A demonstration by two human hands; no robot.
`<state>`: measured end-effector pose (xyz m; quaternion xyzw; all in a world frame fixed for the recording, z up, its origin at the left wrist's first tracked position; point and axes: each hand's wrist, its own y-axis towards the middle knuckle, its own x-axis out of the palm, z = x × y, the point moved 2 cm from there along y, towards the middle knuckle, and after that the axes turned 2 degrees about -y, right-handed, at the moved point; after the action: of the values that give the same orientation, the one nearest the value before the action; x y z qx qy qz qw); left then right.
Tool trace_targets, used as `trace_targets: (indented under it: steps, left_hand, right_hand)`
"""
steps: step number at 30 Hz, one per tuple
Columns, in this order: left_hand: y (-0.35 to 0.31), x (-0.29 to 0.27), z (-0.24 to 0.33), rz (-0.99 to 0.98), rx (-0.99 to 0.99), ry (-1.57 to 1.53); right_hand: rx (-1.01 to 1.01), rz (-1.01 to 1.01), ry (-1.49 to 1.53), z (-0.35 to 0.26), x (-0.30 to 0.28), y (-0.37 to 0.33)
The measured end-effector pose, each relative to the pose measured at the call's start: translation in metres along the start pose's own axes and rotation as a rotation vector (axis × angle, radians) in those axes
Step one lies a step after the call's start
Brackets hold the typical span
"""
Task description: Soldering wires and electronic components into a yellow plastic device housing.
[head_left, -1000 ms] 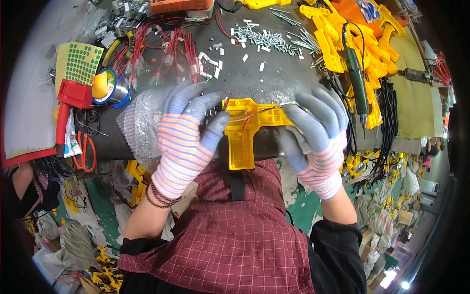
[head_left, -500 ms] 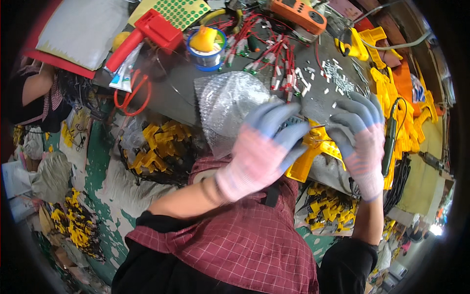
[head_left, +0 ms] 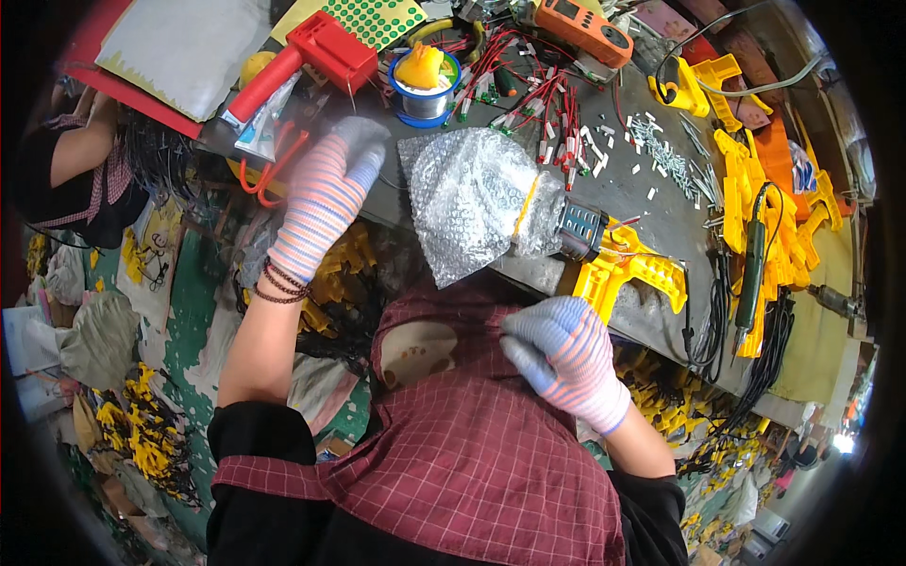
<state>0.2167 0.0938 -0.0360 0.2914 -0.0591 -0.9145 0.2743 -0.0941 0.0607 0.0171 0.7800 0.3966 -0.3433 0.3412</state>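
Observation:
My left hand, in a striped glove, reaches over the table's near edge beside a pair of orange-red handled scissors. Its fingertips are smeared by motion, so their grip is unclear. Low in front of the apron is my right hand, gloved too, fingers curled toward the thumb; whatever is between them, if anything, is hidden. Between the hands, a bubble-wrapped bundle with a yellow band lies on the table. From it sticks a black slotted part, joined to a yellow plastic housing with thin wires.
A red long-handled tool and a blue-rimmed solder spool stand at the back. Red wires, screws and an orange meter lie farther right. A green-handled soldering iron rests by yellow housings. Another person's arm shows far left.
Both hands have left the black part and yellow housing. My left hand has swung left toward the scissors; my right has drawn back toward the apron.

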Motion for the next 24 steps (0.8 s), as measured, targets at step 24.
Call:
trace_targets:
  steps: [24]
  left_hand:
    - [-0.057, 0.009, 0.122, -0.302, -0.624, -1.801]
  right_hand:
    - [-0.084, 0.208, -0.298, -0.025, -0.024, 0.041]
